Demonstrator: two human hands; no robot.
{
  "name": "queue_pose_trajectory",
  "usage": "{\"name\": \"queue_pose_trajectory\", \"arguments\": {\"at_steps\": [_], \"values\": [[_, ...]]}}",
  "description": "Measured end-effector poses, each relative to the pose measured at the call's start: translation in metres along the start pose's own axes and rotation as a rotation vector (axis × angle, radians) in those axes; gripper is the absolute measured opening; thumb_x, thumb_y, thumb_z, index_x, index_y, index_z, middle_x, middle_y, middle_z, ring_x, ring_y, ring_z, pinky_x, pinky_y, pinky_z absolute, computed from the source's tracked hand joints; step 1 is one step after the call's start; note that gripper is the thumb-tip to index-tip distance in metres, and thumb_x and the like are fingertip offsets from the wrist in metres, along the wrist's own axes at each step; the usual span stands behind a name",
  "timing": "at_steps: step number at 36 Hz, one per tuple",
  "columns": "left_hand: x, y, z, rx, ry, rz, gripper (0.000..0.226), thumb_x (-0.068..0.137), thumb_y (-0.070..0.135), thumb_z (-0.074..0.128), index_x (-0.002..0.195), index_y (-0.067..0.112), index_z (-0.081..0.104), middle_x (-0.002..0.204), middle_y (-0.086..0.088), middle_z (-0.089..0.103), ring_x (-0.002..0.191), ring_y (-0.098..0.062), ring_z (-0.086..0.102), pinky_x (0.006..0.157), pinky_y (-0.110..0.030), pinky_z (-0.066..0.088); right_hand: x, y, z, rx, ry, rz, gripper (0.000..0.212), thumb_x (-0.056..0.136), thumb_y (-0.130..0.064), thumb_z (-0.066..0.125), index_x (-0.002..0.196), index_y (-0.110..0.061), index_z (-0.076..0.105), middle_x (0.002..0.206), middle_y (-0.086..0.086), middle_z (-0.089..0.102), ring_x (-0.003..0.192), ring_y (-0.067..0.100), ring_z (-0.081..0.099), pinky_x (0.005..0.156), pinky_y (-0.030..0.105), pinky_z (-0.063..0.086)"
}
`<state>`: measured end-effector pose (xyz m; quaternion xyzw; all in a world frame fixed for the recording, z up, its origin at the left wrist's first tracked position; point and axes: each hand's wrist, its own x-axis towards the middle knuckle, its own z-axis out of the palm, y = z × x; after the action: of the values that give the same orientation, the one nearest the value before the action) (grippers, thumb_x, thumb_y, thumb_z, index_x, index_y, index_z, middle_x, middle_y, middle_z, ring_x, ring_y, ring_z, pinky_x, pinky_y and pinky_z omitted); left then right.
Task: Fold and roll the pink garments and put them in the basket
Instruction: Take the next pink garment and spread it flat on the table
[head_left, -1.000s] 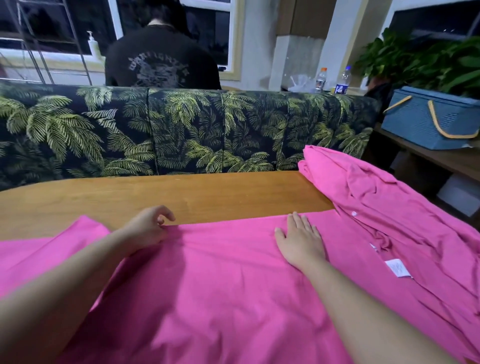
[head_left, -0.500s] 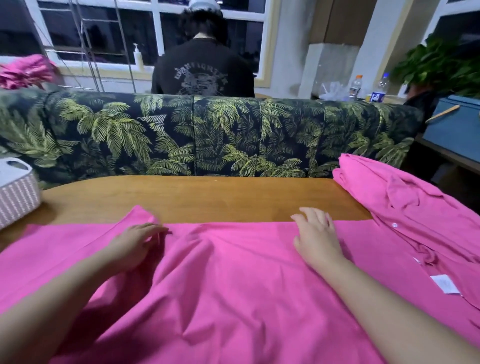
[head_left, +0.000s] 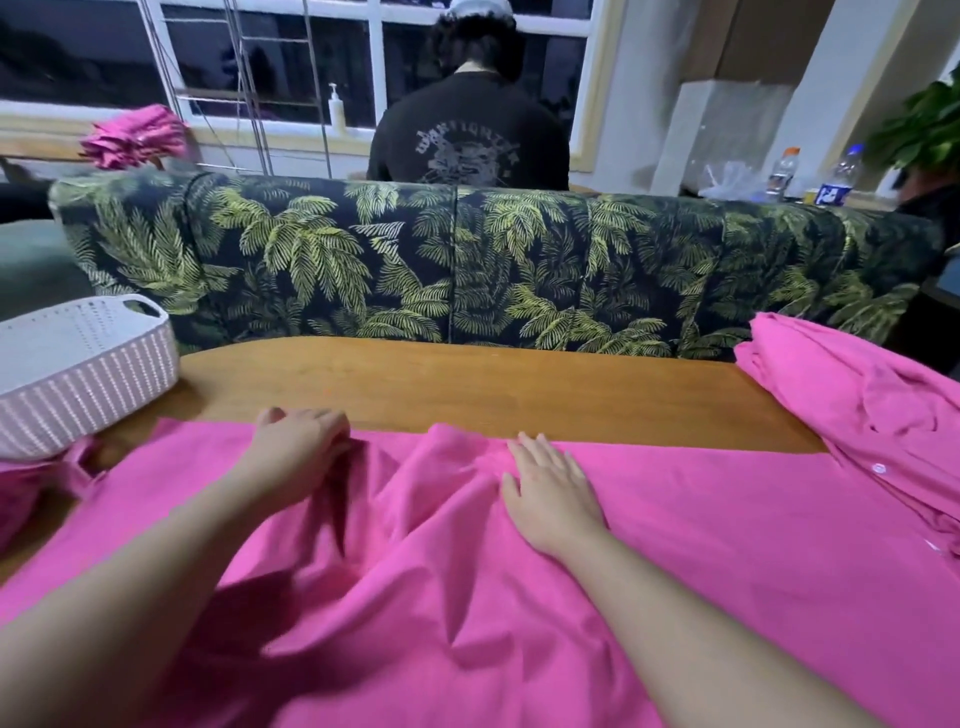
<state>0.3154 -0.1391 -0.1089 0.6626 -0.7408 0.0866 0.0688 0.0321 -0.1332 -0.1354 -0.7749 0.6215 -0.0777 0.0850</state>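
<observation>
Your left hand (head_left: 298, 441) curls its fingers over the far edge of the pink garment (head_left: 519, 597) spread across the table (head_left: 467, 389), gripping the bunched cloth. Your right hand (head_left: 550, 491) lies flat on it, fingers straight, holding nothing. The basket (head_left: 83, 369) sits at the table's left end; more pink garments (head_left: 857, 395) lie heaped at the right.
</observation>
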Motion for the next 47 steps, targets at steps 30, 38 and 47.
{"name": "queue_pose_trajectory", "arguments": {"at_steps": [30,38,47], "values": [[0.048,0.021,0.002,-0.330,-0.471,-0.081,0.043,0.076,0.057,0.060,0.057,0.020,0.049,0.063,-0.004,0.055,0.069,-0.027,0.054,0.068,-0.028,0.038,0.019,0.010,-0.017,0.089,0.140,0.078,0.030,0.101,-0.022,0.038,0.122,-0.022,0.059,0.129,-0.004,0.054,0.123,0.018,0.041,0.102,0.033,0.033],[0.061,0.030,-0.001,-0.413,-0.437,-0.115,0.024,0.094,0.032,0.057,0.081,0.012,0.054,0.075,-0.006,0.051,0.067,-0.018,0.043,0.057,-0.029,0.030,0.046,0.029,-0.035,-0.031,-0.027,0.129,0.015,0.098,-0.039,0.048,0.102,-0.028,0.057,0.120,-0.001,0.055,0.120,0.021,0.041,0.097,0.037,0.031],[0.068,-0.002,0.016,-0.267,-0.397,-0.085,0.044,0.092,0.049,0.055,0.061,0.017,0.051,0.058,0.005,0.049,0.066,-0.019,0.047,0.065,-0.029,0.037,0.055,0.041,-0.034,-0.004,-0.109,0.115,0.022,0.099,-0.043,0.043,0.089,-0.024,0.047,0.112,-0.001,0.057,0.114,0.023,0.045,0.093,0.037,0.030]]}}
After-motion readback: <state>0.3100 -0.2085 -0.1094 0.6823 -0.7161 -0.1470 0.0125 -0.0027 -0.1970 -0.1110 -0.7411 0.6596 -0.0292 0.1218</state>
